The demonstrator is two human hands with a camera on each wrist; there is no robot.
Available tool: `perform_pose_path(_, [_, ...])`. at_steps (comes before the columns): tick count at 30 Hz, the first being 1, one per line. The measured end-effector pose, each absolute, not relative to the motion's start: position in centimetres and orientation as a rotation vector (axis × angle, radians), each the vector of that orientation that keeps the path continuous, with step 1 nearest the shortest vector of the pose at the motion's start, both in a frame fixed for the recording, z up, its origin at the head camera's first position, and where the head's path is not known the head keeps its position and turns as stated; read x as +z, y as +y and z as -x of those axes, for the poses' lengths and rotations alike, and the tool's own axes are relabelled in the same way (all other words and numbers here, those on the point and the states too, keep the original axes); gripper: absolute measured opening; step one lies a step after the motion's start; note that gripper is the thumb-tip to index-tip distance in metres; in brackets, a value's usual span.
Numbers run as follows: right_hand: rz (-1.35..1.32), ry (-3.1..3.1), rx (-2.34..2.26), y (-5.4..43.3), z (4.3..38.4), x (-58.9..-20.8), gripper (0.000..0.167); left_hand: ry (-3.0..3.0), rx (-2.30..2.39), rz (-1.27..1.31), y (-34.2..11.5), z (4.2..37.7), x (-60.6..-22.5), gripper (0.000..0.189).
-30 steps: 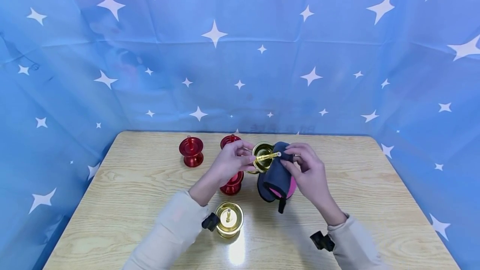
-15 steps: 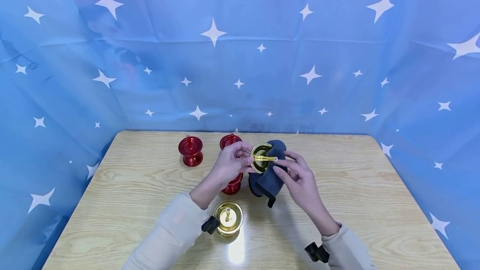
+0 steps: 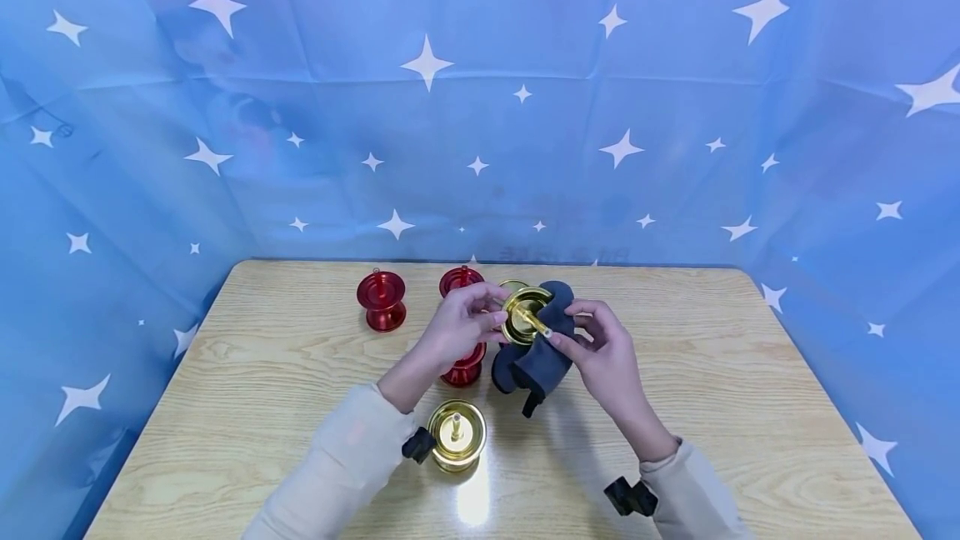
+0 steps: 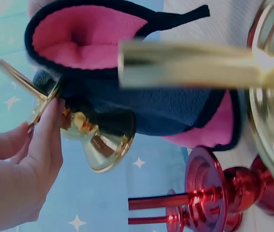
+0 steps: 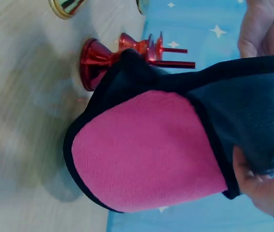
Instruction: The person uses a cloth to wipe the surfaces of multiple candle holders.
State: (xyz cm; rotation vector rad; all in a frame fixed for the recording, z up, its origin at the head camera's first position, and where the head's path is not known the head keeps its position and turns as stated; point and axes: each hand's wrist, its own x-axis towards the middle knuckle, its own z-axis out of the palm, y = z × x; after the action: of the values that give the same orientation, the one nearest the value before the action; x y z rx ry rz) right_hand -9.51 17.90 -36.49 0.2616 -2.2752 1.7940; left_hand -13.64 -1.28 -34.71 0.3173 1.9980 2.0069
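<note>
My left hand (image 3: pixel 465 322) grips a gold candle holder (image 3: pixel 517 333) by the rim of its dish. The holder is tilted, its thin tube pointing toward my right hand (image 3: pixel 609 357). In the left wrist view its flared base (image 4: pixel 103 152) shows below the fingers. A dark cloth mitt (image 3: pixel 543 367) lies bent against the holder's right side, pinched by my right hand's thumb and fingers. The right wrist view shows the mitt's pink lining (image 5: pixel 146 150) and black trim, hanging over the table. Part of the holder is hidden behind the cloth.
A second gold candle holder (image 3: pixel 457 461) stands upright near my left forearm. One red candle holder (image 3: pixel 386 317) stands at the back left. Two more, a rear red holder (image 3: pixel 456 278) and a nearer red holder (image 3: pixel 462 375), are partly behind my left hand. A starred blue curtain (image 3: pixel 480 123) surrounds the wooden table (image 3: pixel 247 407).
My right hand has shifted left and slightly nearer, and the mitt has swung left with it. The gold holder has turned, its tube now pointing lower right. My left hand stays about in place.
</note>
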Motion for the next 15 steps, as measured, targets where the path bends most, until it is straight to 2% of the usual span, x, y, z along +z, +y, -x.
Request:
perform_pose_path(9, [-0.547, -2.327, 1.385, 18.17, 10.42, -35.63, 0.024, 2.129, 1.739, -0.56, -1.72, 14.36, -33.85, 0.021])
perform_pose_path(15, [-0.527, -2.329, 1.349, 18.38, 10.35, -35.91, 0.026, 2.158, 1.753, -0.481, -1.37, 14.23, -33.8, 0.02])
